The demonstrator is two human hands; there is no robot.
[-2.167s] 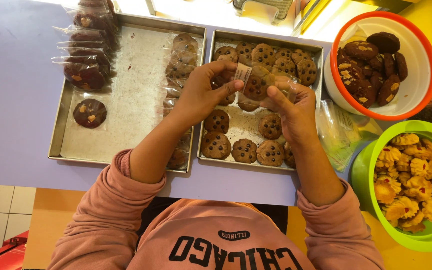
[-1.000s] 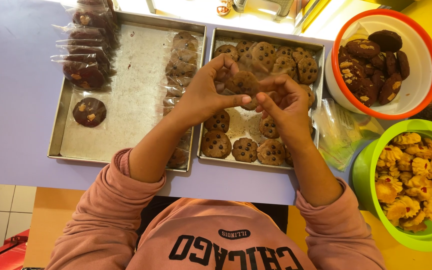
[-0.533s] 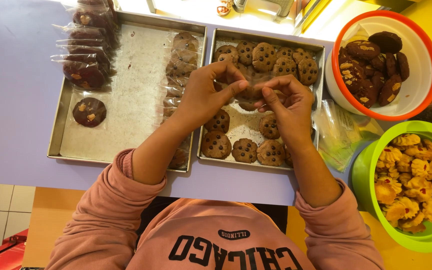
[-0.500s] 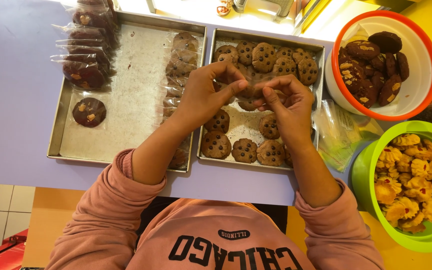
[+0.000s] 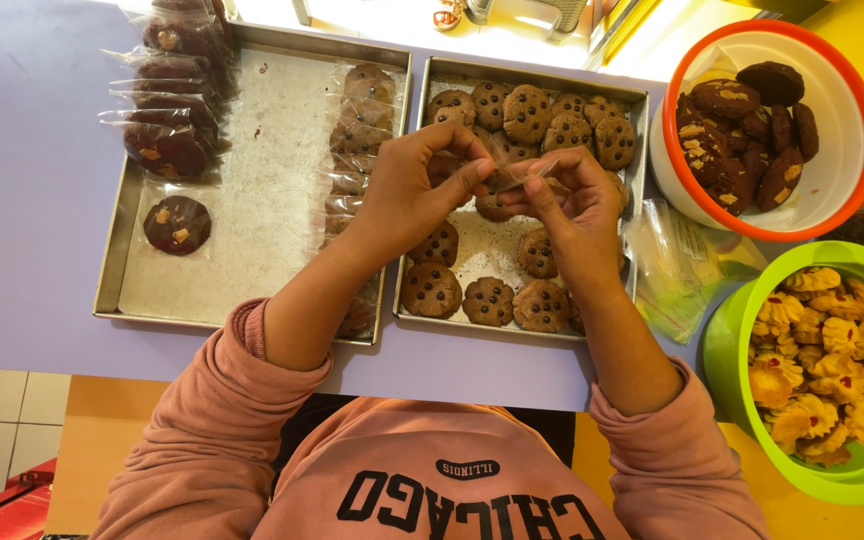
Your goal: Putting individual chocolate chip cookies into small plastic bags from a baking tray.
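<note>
A person in a pink sweatshirt bends over a lilac table (image 5: 22, 200), both hands raised above the right-hand metal tray (image 5: 642, 130) of chocolate-chip cookies (image 5: 490, 300). The left hand (image 5: 412, 190) has its fingers curled in, thumb and fingertips pinching one side of a small clear plastic bag (image 5: 517, 170); the right hand (image 5: 577, 215) pinches the other side, thumb and forefinger closed on the film and the remaining fingers loosely bent. The bag hangs between the two hands, over the middle of the cookie tray; whether a cookie sits inside it cannot be told. To the left, a second metal tray (image 5: 252, 200) holds bagged dark cookies (image 5: 167, 150) along its far left corner, one more bagged dark cookie (image 5: 177, 223) nearer, and a row of bagged chip cookies (image 5: 352, 110) down its right side. At right stand an orange-rimmed white bowl (image 5: 842, 170) of dark cookies and a green bowl (image 5: 727, 340) of yellow flower-shaped cookies, with spare clear bags (image 5: 682, 265) lying between tray and bowls.
</note>
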